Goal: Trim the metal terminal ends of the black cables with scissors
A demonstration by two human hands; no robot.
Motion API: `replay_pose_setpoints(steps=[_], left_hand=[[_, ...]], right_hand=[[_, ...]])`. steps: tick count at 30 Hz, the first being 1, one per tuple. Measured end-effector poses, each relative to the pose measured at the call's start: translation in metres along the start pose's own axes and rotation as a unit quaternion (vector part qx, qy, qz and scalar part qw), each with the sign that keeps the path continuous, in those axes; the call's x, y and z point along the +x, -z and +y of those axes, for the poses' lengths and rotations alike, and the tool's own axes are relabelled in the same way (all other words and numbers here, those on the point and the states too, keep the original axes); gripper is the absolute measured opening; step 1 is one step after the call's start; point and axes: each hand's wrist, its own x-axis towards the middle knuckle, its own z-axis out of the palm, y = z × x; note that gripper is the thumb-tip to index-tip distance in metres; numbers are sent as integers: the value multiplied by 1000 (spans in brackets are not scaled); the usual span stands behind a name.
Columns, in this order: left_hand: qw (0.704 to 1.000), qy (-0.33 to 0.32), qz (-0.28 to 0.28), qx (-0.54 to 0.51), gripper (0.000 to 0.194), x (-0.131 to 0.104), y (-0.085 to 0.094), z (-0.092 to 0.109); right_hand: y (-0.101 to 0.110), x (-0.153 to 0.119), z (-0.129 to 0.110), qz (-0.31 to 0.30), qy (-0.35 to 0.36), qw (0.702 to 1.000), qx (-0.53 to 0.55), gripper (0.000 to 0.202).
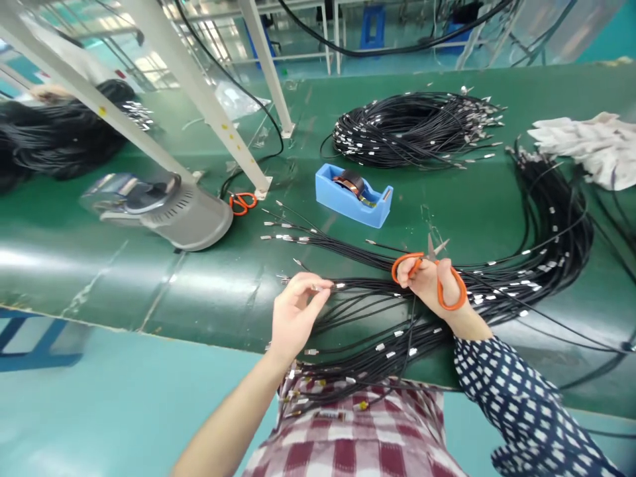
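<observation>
My right hand (432,285) has its fingers through the orange handles of a pair of scissors (453,306). The blades stand apart and point away from me, above the cables. My left hand (298,311) pinches a black cable near its end, by a white label (340,285). Many black cables (368,252) with white labels and metal tips lie fanned out under and around both hands. They curve to the right into a thick bundle (566,225). Some cable ends hang over the table's near edge onto a checked apron (348,450).
A blue tape dispenser (350,202) stands beyond the cables, with a coiled cable bundle (397,129) behind it. To the left are a grey device (193,215), orange-handled scissors (243,204) and white posts (209,106). White cloths (591,142) lie at the right on the green table (278,169).
</observation>
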Motion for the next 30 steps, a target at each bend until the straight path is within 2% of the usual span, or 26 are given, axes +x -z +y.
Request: replay_pose_setpoints(steps=[3,5,8,10,12,14,16,17,18,21,24,27,29,30], left_hand=[[995,-32,12,95,5,-4,6,-8],[981,-51,25,185,7,-5,6,-12],[932,-85,24,351,6,-3,8,-15],[904,-94,6,417,3,0,15,-16],[907,-96,-17,409,4,2,26,-14],[926,-107,-32,361,7,5,38,-8],[933,-119,-6,340,10,12,46,2],[932,-130,17,337,13,17,47,8],[931,-141,15,336,15,25,44,15],[910,-164,-121,362,19,57,17,25],[863,-128,-259,414,16,98,-32,16],[866,-130,-271,399,15,130,-76,-4],[873,-133,-281,377,11,141,-92,-14],[877,-133,-285,363,13,143,-95,-16]], right_hand=[[-2,0,1,-1,4,1000,-5,61],[-3,0,2,0,6,1000,-9,60],[-2,-1,5,-1,8,1000,-14,61],[-1,-1,6,-2,8,1000,-15,61],[-1,-2,7,-3,9,1000,-13,60],[-1,-3,8,-5,9,1000,-11,59],[-1,-3,8,-9,10,1000,-9,58],[-2,-3,8,-10,11,1000,-8,58],[-2,-4,8,-11,13,1000,-7,57],[-2,-4,9,-14,21,1000,-5,56],[-2,-4,12,-16,29,999,-3,54],[-3,-3,13,-15,35,999,-2,55],[-4,-3,12,-14,35,999,-1,54],[-5,-4,11,-13,34,999,0,53]])
